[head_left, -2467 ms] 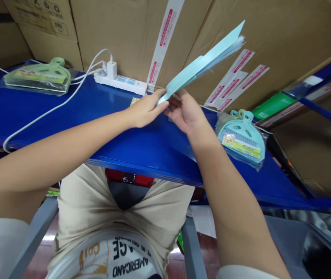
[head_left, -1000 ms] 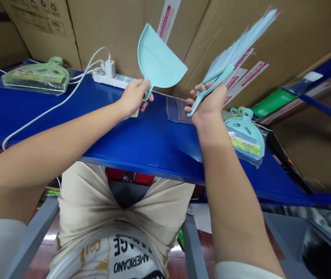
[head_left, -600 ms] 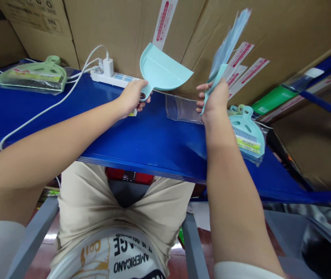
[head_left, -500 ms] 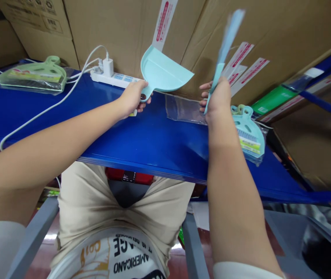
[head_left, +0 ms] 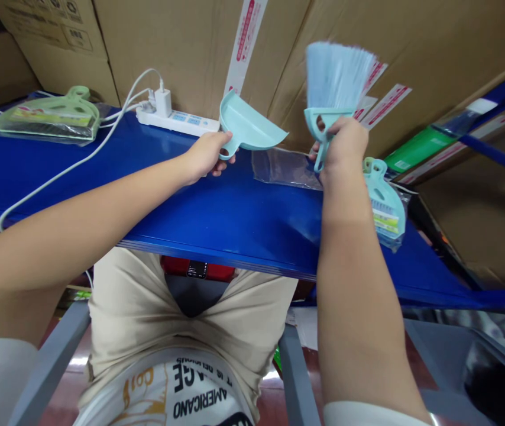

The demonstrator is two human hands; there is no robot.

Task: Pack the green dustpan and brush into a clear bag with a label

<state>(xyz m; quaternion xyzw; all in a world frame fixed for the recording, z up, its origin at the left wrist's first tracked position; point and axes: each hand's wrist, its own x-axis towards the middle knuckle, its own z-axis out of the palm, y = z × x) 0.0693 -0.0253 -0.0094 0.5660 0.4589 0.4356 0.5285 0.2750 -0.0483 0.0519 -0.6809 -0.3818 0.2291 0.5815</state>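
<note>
My left hand [head_left: 207, 156] is closed round the handle of a small mint-blue dustpan [head_left: 247, 126], held just above the blue shelf [head_left: 217, 213]. My right hand [head_left: 343, 149] grips the handle of a matching brush [head_left: 334, 83], bristles fanned upward and facing the camera. Between the two hands a clear empty plastic bag [head_left: 283, 167] lies flat on the shelf.
A bagged blue dustpan set [head_left: 383, 204] lies by my right wrist, and a bagged green set [head_left: 48, 115] sits at the far left. A white power strip [head_left: 175, 118] with a plugged charger and cable runs along the back. Cardboard boxes [head_left: 181, 47] wall the rear.
The dustpan and brush were pulled apart, one into each hand. The dustpan then dropped toward the shelf, and the brush turned from edge-on to flat, bristles facing me.
</note>
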